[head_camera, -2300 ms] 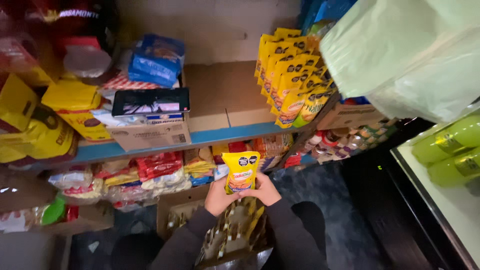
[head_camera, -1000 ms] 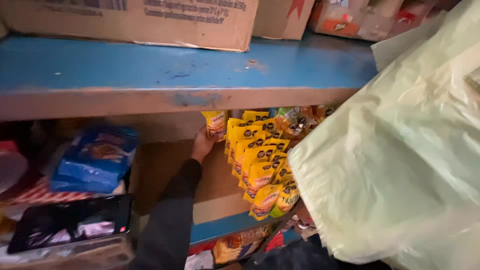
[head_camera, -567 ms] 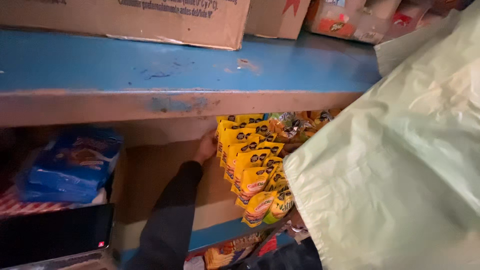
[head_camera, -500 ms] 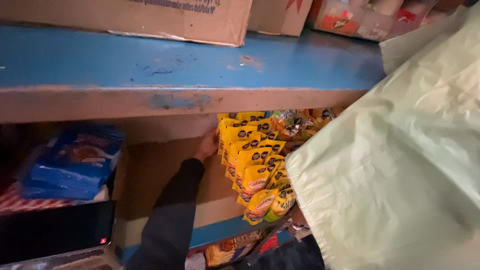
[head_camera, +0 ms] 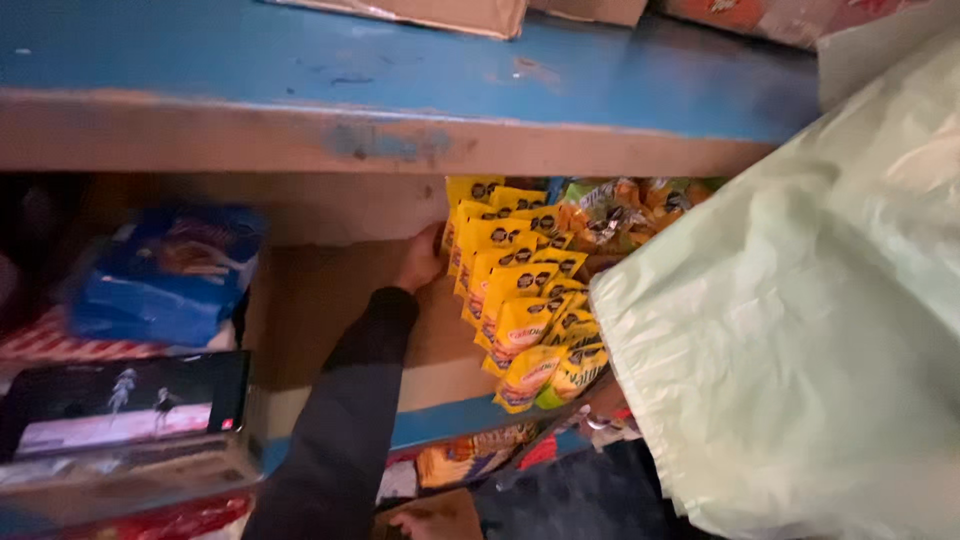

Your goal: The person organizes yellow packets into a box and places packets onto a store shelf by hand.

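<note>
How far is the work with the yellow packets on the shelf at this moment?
Done: a tight row of yellow packets stands on the blue shelf, from its front edge towards the back. In hand: the left hand is against the rearmost packets; whether it grips one cannot be seen. Left: free space shows beside the row, but no waiting packets are in view.

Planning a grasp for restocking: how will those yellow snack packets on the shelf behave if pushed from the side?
The yellow snack packets look like thin foil pouches, so probably light and crushable. They stand overlapped in a leaning row, so a push from the left hand may slide or topple several together. Glossy film suggests slippery faces.
</note>
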